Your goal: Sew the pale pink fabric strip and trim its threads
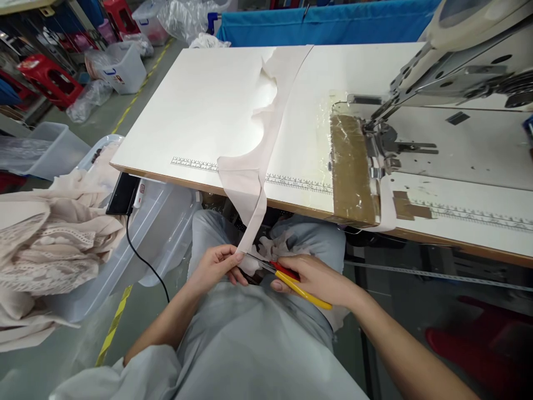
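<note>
A pale beige fabric strip (254, 183) lies on the white sewing table (200, 111) and hangs over its front edge down to my lap. My left hand (219, 265) pinches the strip's lower end between thumb and fingers. My right hand (316, 278) is closed round a pair of yellow and red thread snips (291, 280), whose blades point left and meet the fabric end beside my left fingers.
An industrial sewing machine (437, 83) stands on the table's right half, with brown tape over the bed. At my left a clear plastic bin (158, 222) holds a heap of beige lace fabric (50, 250). A black cable hangs beside it. Bins and red stools stand on the floor behind.
</note>
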Motion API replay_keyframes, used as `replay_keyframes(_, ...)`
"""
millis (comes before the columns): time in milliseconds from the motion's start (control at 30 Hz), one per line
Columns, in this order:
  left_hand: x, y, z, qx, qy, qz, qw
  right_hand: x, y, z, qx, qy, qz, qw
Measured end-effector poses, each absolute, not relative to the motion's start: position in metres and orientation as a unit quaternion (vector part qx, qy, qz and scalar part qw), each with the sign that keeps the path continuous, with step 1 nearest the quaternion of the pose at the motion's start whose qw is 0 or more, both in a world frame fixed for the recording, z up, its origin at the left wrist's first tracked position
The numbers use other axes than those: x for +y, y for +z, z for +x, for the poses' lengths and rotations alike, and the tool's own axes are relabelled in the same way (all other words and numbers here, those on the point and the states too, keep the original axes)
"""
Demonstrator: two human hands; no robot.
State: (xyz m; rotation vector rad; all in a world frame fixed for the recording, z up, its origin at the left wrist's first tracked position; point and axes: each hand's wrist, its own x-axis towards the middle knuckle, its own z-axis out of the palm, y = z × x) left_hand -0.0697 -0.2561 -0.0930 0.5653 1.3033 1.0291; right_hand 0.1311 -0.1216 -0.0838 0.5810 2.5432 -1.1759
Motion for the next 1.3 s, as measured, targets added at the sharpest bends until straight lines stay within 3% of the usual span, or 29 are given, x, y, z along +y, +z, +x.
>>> replay_keyframes(300,-0.256,-0.096,-0.071,0.569,0.456,0.249,0.638,-0.128,-0.082,0.13,0.919,-0.293,0.233,0.128)
replay_keyframes(1133,-0.256,-0.102,-0.074,0.573,0.429,0.256,0.649,-0.13,-0.094,0.121,0.919,-0.294,0.252,0.075)
replay_keyframes(1233,-0.256,-0.102,-0.082,0.611,0.423,0.3,0.599,-0.131,-0.096,0.127,0.917,-0.301,0.254,0.068)
replay_keyframes(1300,-0.252,-0.1,-0.089,0.671,0.438,0.356,0.48,-0.135,-0.098,0.134,0.912,-0.315,0.258,0.055)
